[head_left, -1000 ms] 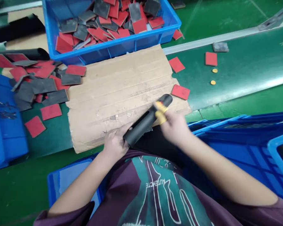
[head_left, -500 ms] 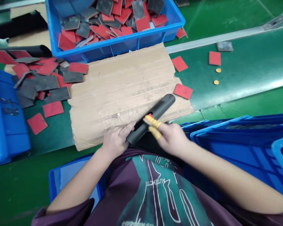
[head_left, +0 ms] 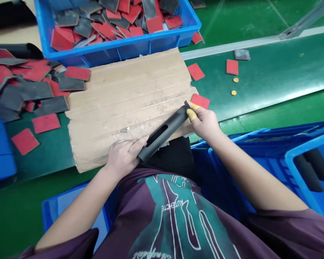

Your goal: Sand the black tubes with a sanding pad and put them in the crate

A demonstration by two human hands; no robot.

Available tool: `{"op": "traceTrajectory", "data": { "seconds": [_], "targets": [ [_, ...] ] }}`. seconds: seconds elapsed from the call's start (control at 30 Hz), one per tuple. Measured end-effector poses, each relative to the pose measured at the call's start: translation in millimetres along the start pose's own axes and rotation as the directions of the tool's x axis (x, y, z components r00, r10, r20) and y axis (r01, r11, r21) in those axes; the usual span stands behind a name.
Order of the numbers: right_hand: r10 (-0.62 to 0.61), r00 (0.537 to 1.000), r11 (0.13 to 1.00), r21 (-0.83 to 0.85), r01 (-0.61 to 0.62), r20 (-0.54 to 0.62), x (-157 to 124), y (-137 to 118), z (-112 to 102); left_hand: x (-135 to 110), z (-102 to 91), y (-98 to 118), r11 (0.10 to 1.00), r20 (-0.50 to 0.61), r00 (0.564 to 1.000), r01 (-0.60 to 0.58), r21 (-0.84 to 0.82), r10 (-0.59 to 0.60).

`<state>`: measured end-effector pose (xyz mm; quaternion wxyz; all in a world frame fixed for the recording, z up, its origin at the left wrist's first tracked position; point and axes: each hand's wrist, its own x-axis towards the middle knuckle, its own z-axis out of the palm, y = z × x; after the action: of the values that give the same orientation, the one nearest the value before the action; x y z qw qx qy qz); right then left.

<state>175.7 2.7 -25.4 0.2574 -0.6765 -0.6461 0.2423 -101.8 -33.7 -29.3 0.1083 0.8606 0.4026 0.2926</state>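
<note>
The left grip [head_left: 122,156] closes on a black tube [head_left: 175,120], the right grip [head_left: 203,124] pinches its far end beside a red square [head_left: 200,101]; a blue bin [head_left: 118,53] beyond the grips sits heaped with squares [head_left: 105,30], many left.

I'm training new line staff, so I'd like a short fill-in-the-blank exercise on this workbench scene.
1. The ____ hand wears yellow finger cots.
2. The sheet under the slotted black tube is made of ____.
3. Behind the sheet stands a ____ crate full of square pieces.

Missing words: right; cardboard; blue.
</note>
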Motion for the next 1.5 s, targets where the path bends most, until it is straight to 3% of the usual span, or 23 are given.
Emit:
{"op": "traceTrajectory", "data": {
  "seconds": [0.07,0.1,0.17,0.23,0.3,0.43,0.57,0.67,0.77,0.83,1.0,1.17,1.33,1.4,1.5],
  "targets": [
    [0.044,0.996,0.999,0.015,-0.043,-0.072,15.2,14.7,-6.4,2.3,4.0,6.8,0.920,-0.029,0.962,0.249,-0.304,-0.270],
    [0.046,0.995,0.999,0.014,-0.045,-0.092,19.2,19.8,-8.1,3.7,6.5,12.3,0.798,0.001,0.902,0.382,-0.466,-0.432],
    [0.015,0.994,1.000,0.023,-0.013,-0.107,19.1,24.9,-8.5,5.8,11.9,26.1,0.425,0.167,0.708,0.576,-0.698,-0.686],
    [-0.009,0.993,0.999,0.032,0.013,-0.120,11.2,24.1,-5.5,6.1,17.3,40.0,0.094,0.354,0.531,0.643,-0.760,-0.770],
    [-0.026,0.990,0.999,0.031,0.031,-0.135,-0.3,18.5,-0.9,4.6,21.8,49.5,-0.052,0.439,0.454,0.646,-0.762,-0.775],
    [-0.075,0.994,0.997,-0.001,0.075,-0.077,-17.0,2.6,4.7,-0.3,24.6,46.1,0.006,0.375,0.461,0.637,-0.770,-0.804],
    [-0.079,0.997,0.997,0.003,0.079,-0.004,-10.9,-1.1,0.8,-0.6,19.1,29.5,0.053,0.385,0.460,0.693,-0.719,-0.800],
    [-0.068,0.997,0.997,0.045,0.070,-0.042,-12.2,-1.1,1.8,-0.6,16.6,21.0,0.145,0.350,0.521,0.692,-0.707,-0.779],
    [-0.111,0.994,0.993,0.038,0.110,0.024,-20.7,0.3,5.2,-5.6,18.6,14.5,0.233,0.321,0.575,0.689,-0.686,-0.753],
    [-0.105,0.993,0.994,0.032,0.104,0.050,-18.7,5.9,3.6,-9.7,20.7,10.9,0.229,0.322,0.569,0.692,-0.685,-0.756],
    [-0.083,0.991,0.992,0.088,0.092,-0.101,-15.7,3.4,2.9,-4.0,18.1,11.4,0.200,0.346,0.569,0.687,-0.699,-0.746],
    [-0.177,0.972,0.984,0.037,0.173,0.156,-39.5,-20.7,17.8,8.7,12.0,20.4,0.192,0.356,0.579,0.679,-0.708,-0.734],
    [-0.057,0.993,0.993,0.093,0.068,-0.108,-5.0,7.0,7.1,10.2,11.3,23.4,0.173,0.369,0.557,0.694,-0.699,-0.744],
    [-0.065,0.988,0.991,0.111,0.081,-0.137,-5.0,7.2,7.4,11.2,10.9,23.3,0.135,0.372,0.527,0.695,-0.706,-0.764],
    [-0.147,0.989,0.988,0.048,0.146,0.025,-24.6,-7.1,15.2,12.7,9.3,22.4,0.094,0.399,0.496,0.709,-0.699,-0.771]
  ]
}}
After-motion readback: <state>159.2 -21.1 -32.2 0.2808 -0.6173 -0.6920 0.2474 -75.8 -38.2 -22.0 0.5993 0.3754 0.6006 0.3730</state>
